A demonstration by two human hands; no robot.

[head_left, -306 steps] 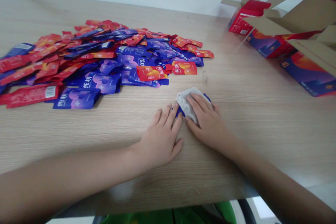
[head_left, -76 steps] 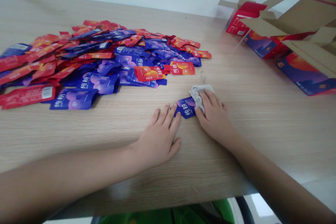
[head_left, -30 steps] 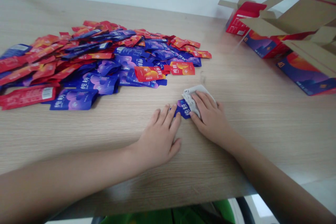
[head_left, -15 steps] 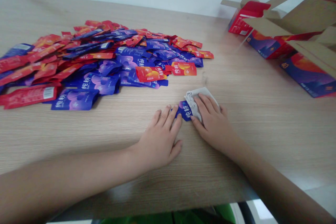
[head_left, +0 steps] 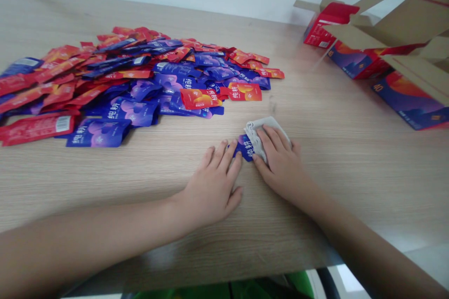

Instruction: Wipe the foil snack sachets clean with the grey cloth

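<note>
A blue foil pouch (head_left: 245, 148) with white characters lies flat on the table between my hands. My left hand (head_left: 212, 189) has its fingers stretched out, with the fingertips pressing the pouch's left end. A folded light-grey cloth (head_left: 257, 134) with a ruffled edge covers the right part of the pouch. My right hand (head_left: 280, 156) grips this cloth from above and pushes it down on the pouch, its thumb near the pouch's lower edge. What lies beneath the cloth is hidden.
A wide heap of red and blue pouches (head_left: 140, 72) spreads over the left and middle of the table (head_left: 315, 224). Open cardboard boxes stand at the right: a small red one (head_left: 317, 28) near the wall and larger blue-and-red ones (head_left: 403, 98) closer in.
My right hand and the cloth have shifted very slightly left over the pouch. The left hand stays in place, and the view has moved a little.
</note>
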